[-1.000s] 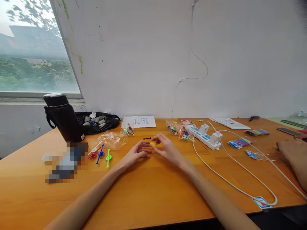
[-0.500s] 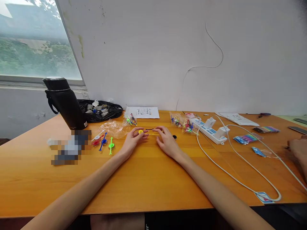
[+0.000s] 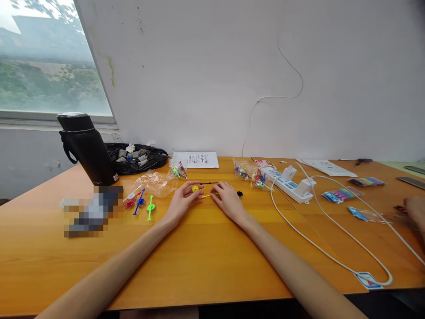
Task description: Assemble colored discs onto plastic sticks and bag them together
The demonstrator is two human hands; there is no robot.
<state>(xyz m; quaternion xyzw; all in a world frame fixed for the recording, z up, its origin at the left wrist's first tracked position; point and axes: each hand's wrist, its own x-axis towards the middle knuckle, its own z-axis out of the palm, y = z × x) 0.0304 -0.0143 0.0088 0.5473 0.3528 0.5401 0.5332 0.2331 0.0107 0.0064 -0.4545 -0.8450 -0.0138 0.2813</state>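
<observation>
My left hand [image 3: 181,201] has its thumb and fingers drawn in around a small yellow disc [image 3: 195,189], with only a narrow gap left between them. My right hand [image 3: 228,200] bends its fingers down over the far end of a thin yellow arrow [image 3: 206,196], which lies between my hands; whether they pinch it or merely rest on it, I can't tell.

At 12 o'clock from there a black arrow [image 3: 209,183] lies crosswise near my fingertips. At 3, just beyond my right knuckles, is a black disc [image 3: 239,194].

I'd judge the disc easy to lose: a loose thumb could let it drop and roll across the counter [image 3: 199,257]. Pressing the arrow off-centre might bend it, and a careless knuckle could sweep the black arrow aside. Reaching wide towards 3, I might snag the white cable [image 3: 312,248].

Farther out, at 9, a green spinner [image 3: 150,208] and a blue spinner [image 3: 141,202] lie side by side.

As for writing, the white packet [image 3: 195,160] near 12 carries dark printed lines, too small for me to read. The label [image 3: 116,177] on the black flask [image 3: 88,153] towards 10, and the blue-edged card [image 3: 368,280] at 4, are equally illegible; I can make out no brand.
</observation>
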